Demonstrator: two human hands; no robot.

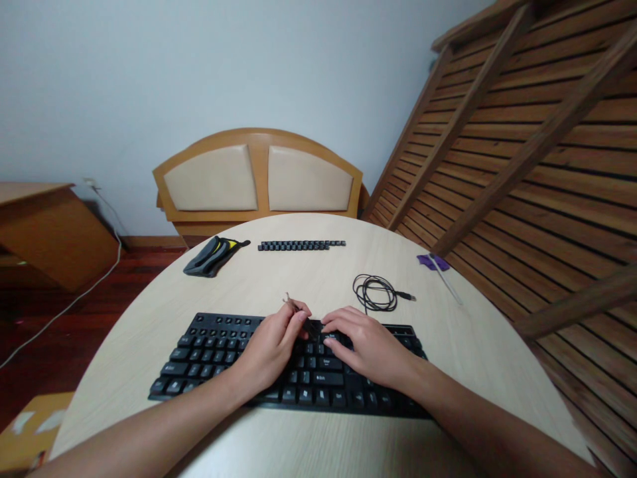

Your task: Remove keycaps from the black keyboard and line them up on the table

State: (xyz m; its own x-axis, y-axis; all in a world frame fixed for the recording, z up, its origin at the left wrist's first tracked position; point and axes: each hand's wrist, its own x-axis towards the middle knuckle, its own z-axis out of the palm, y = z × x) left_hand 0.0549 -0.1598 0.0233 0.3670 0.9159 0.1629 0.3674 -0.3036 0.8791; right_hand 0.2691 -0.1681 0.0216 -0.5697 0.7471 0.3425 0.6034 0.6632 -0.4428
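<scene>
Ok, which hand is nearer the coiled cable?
Right: the right hand is just on the near side of the coiled cable; the left hand is farther, to its left.

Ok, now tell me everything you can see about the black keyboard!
The long, black, plastic-looking keyboard lies flat on the round, pale, wood-look table. Its keys carry pale markings. Along the back left, several small squares look like bare spots without keycaps. The bare left hand and bare right hand cover part of its back middle; the right one seems to touch it. A thin black coiled cable runs toward its back edge.
</scene>
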